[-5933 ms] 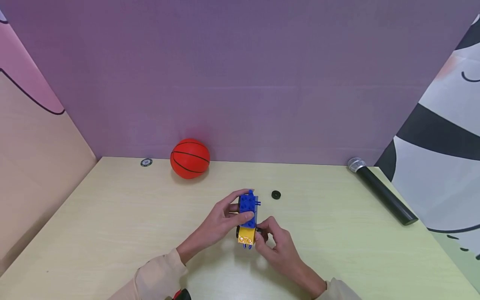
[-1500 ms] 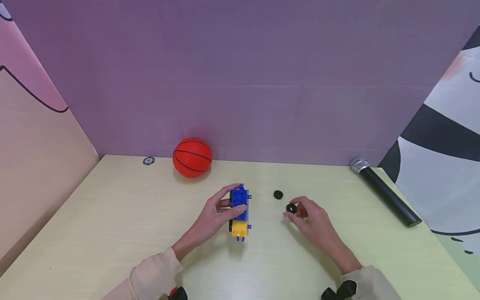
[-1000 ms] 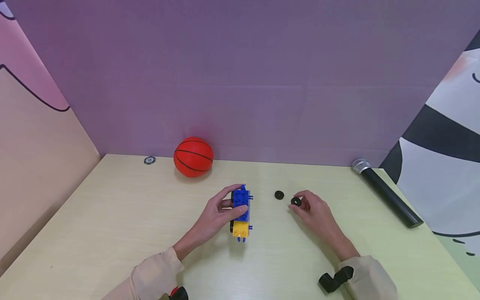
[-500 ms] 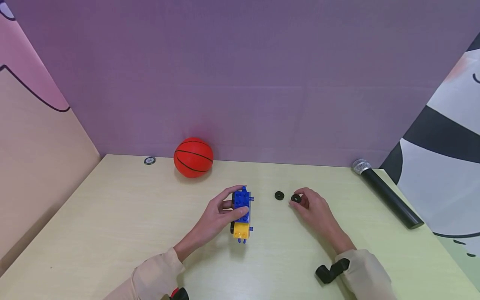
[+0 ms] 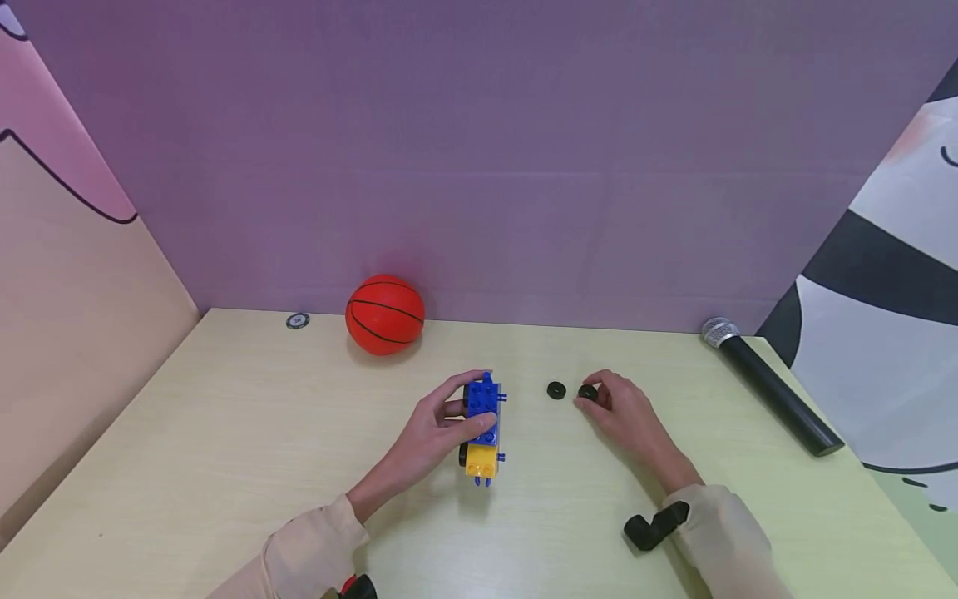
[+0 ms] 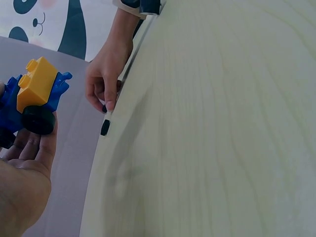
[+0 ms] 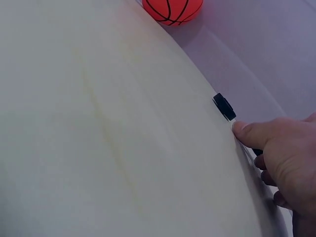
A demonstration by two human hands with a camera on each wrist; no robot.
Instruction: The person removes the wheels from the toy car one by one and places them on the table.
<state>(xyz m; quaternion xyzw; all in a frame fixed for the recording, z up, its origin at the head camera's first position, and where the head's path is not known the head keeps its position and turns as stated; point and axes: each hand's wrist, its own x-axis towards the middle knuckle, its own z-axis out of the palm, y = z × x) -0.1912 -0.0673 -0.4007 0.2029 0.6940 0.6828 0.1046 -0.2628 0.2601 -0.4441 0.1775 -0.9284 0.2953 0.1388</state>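
My left hand [image 5: 427,437] grips a toy car [image 5: 482,428] of blue and yellow building blocks, thumb on top, held above the table. Black wheels [image 6: 38,120] sit on its left side; on the right, two bare blue axle stubs stick out. Between thumb and index finger, my right hand [image 5: 629,416] pinches a small black toy wheel [image 5: 587,392], at or just above the tabletop. A second loose black wheel [image 5: 556,390] lies flat just left of it. In the right wrist view the pinched wheel is mostly hidden behind the right hand [image 7: 291,158].
On the pale wooden table [image 5: 224,433], a red toy basketball [image 5: 385,314] stands at the back, with a small round disc [image 5: 298,321] to its left. A black microphone [image 5: 774,389] lies along the right edge. A purple panel [image 5: 479,166] rises behind the table.
My right hand has pulled the wheel off the car's front right axle and carried it right and back, beside the loose wheel. Lately it has edged farther back. My left hand keeps holding the car.
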